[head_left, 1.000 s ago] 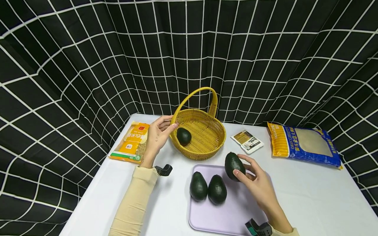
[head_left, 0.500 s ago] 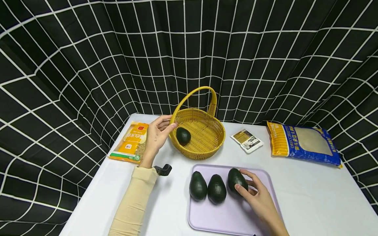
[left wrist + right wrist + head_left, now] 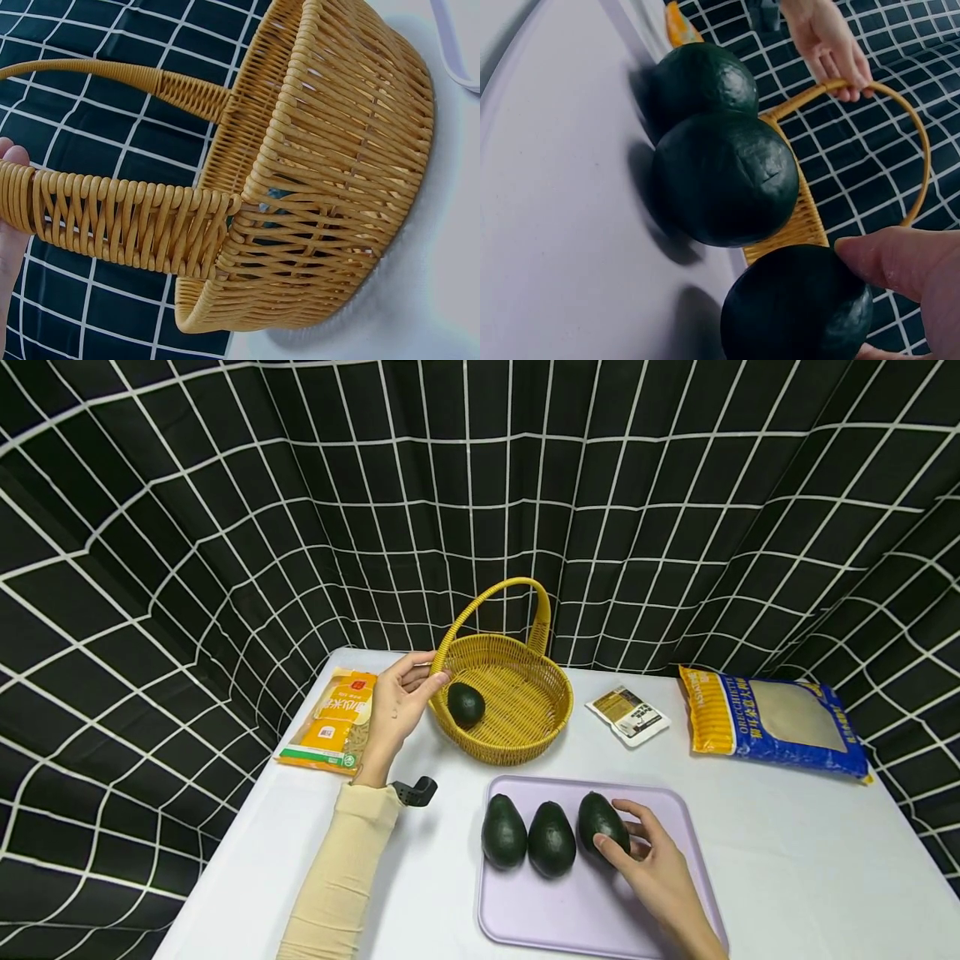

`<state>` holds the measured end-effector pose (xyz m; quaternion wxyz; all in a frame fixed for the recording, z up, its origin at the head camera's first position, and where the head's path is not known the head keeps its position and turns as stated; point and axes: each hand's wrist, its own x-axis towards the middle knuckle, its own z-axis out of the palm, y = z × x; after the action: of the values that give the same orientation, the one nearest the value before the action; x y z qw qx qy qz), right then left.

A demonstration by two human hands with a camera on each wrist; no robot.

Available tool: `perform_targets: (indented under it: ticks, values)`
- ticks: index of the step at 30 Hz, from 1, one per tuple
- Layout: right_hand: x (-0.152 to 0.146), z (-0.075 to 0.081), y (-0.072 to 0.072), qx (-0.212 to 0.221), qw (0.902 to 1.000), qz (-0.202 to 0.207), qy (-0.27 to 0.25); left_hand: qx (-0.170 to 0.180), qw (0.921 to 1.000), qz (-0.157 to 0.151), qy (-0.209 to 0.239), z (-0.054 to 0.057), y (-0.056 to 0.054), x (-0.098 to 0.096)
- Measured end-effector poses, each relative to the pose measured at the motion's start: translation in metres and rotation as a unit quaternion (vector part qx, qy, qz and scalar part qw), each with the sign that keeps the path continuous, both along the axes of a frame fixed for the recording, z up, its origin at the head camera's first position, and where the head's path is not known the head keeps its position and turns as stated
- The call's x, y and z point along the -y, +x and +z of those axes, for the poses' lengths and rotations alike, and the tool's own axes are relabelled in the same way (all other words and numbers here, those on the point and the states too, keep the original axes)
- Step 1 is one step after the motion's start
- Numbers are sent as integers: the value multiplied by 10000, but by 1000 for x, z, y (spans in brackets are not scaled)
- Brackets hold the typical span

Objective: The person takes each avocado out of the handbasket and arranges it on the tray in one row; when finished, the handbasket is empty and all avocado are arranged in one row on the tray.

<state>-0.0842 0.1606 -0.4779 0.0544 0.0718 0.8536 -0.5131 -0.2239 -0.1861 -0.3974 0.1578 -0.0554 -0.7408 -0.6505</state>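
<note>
My left hand (image 3: pixel 401 697) pinches the near-left side of the handle (image 3: pixel 491 597) of a yellow wicker basket (image 3: pixel 517 747), which stands upright on the table. One dark green avocado (image 3: pixel 466 704) lies inside, at the basket's left. Curled round another avocado (image 3: pixel 602 822), my right hand (image 3: pixel 660 868) has its thumb (image 3: pixel 885 259) on the fruit's side. That avocado is on the right of two more, a middle avocado (image 3: pixel 552 839) and a left avocado (image 3: pixel 504 832), in a row on the lilac tray (image 3: pixel 577 918). In the left wrist view the wicker handle (image 3: pixel 127 221) passes between thumb and fingers.
An orange food packet (image 3: pixel 330 722) lies left of the basket. To its right are a small brown-and-white sachet (image 3: pixel 628 717) and a blue-and-yellow pasta bag (image 3: pixel 776 727). A black grid curtain (image 3: pixel 510 485) rises behind the white table (image 3: pixel 795 860).
My right hand has lowered its avocado toward me, down onto the tray beside the other two. It shifts only slightly over the last half second. My left hand stays on the basket handle.
</note>
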Motion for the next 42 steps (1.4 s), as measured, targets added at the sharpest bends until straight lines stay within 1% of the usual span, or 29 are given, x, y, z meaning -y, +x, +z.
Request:
perform_targets:
  ticks: [5, 10, 18, 24, 29, 32, 36, 42]
  values:
    - [1, -1, 1, 8, 9997, -8, 251, -6, 10000, -21, 16, 0, 0, 0]
    - [2, -3, 2, 60, 9994, 18, 351, 33, 10000, -50, 46, -1, 0, 0]
    - [3, -2, 1, 145, 9985, 51, 529, -17, 9999, -97, 104, 0, 0, -1]
    - [1, -1, 2, 203, 9962, 223, 814, 0, 9999, -72, 90, 0, 0, -1]
    - [-2, 0, 4, 44, 9950, 341, 941, -3, 10000, -37, 41, 1, 0, -1]
    - [-4, 1, 4, -26, 9955, 329, 883, -4, 10000, 6, 7, 1, -1, -1]
    - [-4, 2, 3, 39, 9974, 299, 659, -4, 10000, 40, 6, 0, -1, -1]
    - [-5, 0, 2, 92, 9986, 228, 462, 4, 10000, -2, 55, 0, 0, -1]
